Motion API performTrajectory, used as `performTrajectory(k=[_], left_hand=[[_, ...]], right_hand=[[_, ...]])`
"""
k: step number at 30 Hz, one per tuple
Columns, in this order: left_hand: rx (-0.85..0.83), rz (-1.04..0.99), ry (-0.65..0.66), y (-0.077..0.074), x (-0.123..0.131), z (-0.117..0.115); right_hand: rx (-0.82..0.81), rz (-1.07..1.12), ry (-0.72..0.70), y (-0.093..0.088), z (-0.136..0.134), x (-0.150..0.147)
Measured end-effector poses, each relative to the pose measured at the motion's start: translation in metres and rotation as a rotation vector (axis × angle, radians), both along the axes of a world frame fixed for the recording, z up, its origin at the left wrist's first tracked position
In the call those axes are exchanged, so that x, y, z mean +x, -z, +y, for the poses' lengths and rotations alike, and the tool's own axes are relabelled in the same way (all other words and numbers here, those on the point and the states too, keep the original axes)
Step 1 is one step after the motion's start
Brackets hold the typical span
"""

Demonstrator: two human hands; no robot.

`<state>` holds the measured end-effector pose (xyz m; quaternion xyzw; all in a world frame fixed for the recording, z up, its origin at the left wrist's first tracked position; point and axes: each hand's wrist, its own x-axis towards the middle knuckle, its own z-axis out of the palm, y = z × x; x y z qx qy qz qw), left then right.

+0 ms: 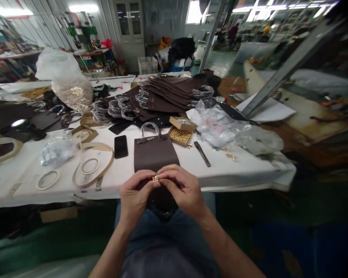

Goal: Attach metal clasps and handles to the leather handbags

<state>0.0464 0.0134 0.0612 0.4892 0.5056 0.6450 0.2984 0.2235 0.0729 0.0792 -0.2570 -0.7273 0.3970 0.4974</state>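
Observation:
Both my hands meet over the table's front edge, fingertips pinched on one small gold-coloured metal fitting (156,177). My left hand (137,193) grips it from the left, my right hand (184,189) from the right. The fitting's exact shape is too small to make out. Just beyond the fingers lies a dark brown bag panel (155,153) with a plastic-wrapped handle (150,125) standing at its far end and a gold clasp plate (146,140) on it. My fingers cover the panel's near edge.
Right of the panel are a box of gold parts (179,136), a cutter knife (202,154) and loose gold pieces (230,156). A phone (121,146) and tape rolls (48,180) lie left. Behind are stacked brown panels (168,92) and plastic bags (214,125). A metal post (290,65) slants at right.

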Motion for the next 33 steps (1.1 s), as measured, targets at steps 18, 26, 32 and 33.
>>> performTrajectory(k=[18, 26, 32, 33], left_hand=[[-0.334, -0.681, 0.241, 0.017, 0.017, -0.007], [-0.351, -0.695, 0.343, 0.004, 0.013, -0.009], [-0.231, -0.365, 0.222, 0.007, 0.011, -0.012], [-0.216, -0.303, 0.206, 0.007, 0.011, -0.013]], right_hand=[[0.170, 0.049, 0.184, 0.011, -0.030, -0.001], [0.089, -0.093, 0.089, -0.007, -0.006, 0.011], [0.077, -0.196, 0.043, -0.021, -0.004, 0.013], [0.081, -0.216, 0.027, -0.023, -0.004, 0.013]])
